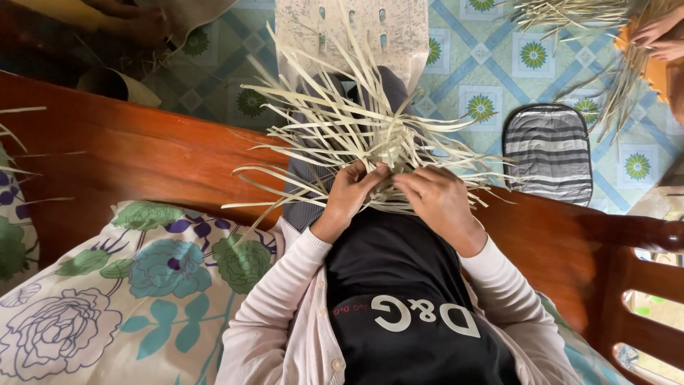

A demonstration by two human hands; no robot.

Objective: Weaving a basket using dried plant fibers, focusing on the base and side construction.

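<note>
- My left hand (347, 196): fingers curled together and pinched on pale strips at the near edge of the half-woven bundle of flat, straw-coloured palm-leaf strips (356, 132). The thumb lies on top, pointing toward the centre.
- My right hand (436, 199): fingers bent and pressed down onto the same woven patch, clamped on strips just beside the left thumb. The fingertips are hidden under the knuckles, so I cannot tell which strip they grip.
- Position of the work: the woven core rests on my lap, directly ahead of both hands and touching them. The loose ends fan outward, away from me and to both sides.
- Key relation: the two hands meet at the near margin of the weave, roughly level. The free strips run mainly away from my body, so their long axis points forward from the fingertips. Neither hand is clearly nearer.
- Surroundings: a reddish-brown polished wooden bench edge (128, 153) crosses below the work, and a floral-printed cushion with teal and purple blooms (135, 285) lies at my left.
- Farther out: a grey striped padded mat (548, 153) lies on the patterned tile floor (456, 68). Another person's hands (659, 39) handle a separate strip bundle at the upper right.
</note>
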